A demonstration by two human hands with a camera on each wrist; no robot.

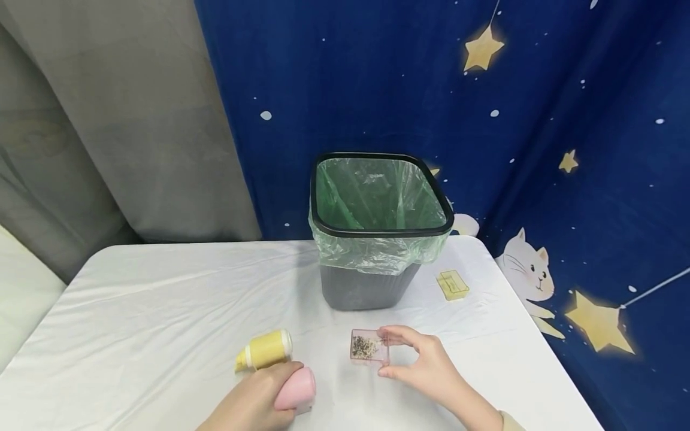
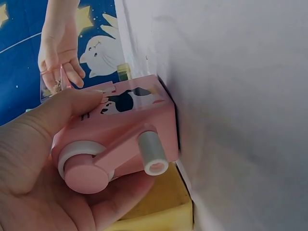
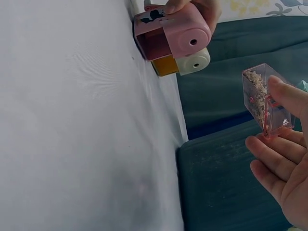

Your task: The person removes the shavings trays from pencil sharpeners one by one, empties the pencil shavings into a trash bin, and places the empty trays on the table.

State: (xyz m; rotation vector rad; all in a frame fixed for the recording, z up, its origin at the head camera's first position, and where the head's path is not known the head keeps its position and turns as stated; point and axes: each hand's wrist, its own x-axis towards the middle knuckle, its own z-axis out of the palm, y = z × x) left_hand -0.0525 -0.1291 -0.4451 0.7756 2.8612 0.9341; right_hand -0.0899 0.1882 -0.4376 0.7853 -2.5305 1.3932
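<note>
My left hand (image 1: 259, 400) grips a pink crank pencil sharpener (image 1: 296, 388) near the table's front edge. In the left wrist view its crank handle (image 2: 153, 154) faces the camera, and the thumb lies on its printed top. The right wrist view shows an open drawer slot (image 3: 155, 44) and a pencil hole in this sharpener. With thumb and fingers, my right hand (image 1: 428, 366) pinches a clear pink shavings drawer (image 1: 369, 347) above the table, in front of the bin. Dark and pale pencil shavings (image 3: 257, 91) lie inside it. A yellow pencil sharpener (image 1: 268, 349) stands just beyond my left hand.
A dark grey trash bin (image 1: 358, 290) with a black rim and green liner bag (image 1: 372, 254) stands at the table's back. Right of it lies a clear yellow drawer (image 1: 453, 285). A white cloth covers the table (image 1: 162, 317); blue and grey curtains hang behind.
</note>
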